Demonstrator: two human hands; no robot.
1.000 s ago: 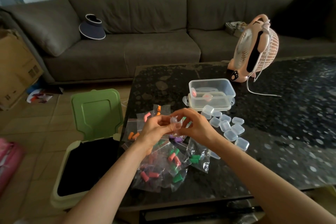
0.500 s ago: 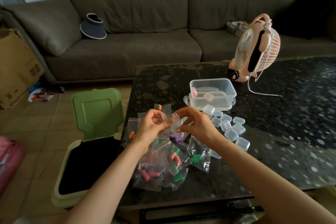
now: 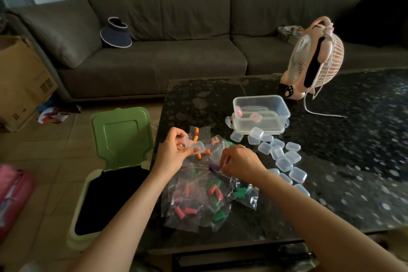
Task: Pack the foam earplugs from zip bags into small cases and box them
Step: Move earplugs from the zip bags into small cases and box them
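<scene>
Half a second ago both hands met at centre frame over 1 small clear case point(image 3: 194, 145). Now they have parted. The left hand point(image 3: 172, 152) alone pinches that case between thumb and curled fingers, lid swung open, just left of centre. The right hand point(image 3: 241, 162) has dropped lower right to the purple earplugs point(image 3: 214, 166) on top of the zip bags point(image 3: 194, 201). So the case looks opened and ready, and filling it comes next, I judge.

The right fingertips curl under the hand, so I cannot tell whether they grip an earplug, the bag, or nothing yet. Whether the held case is empty is unclear. The clear plastic box point(image 3: 260, 112), upper right of centre, holds pinkish contents too blurred to identify. Spare cases point(image 3: 284, 157) lie scattered below it.
</scene>
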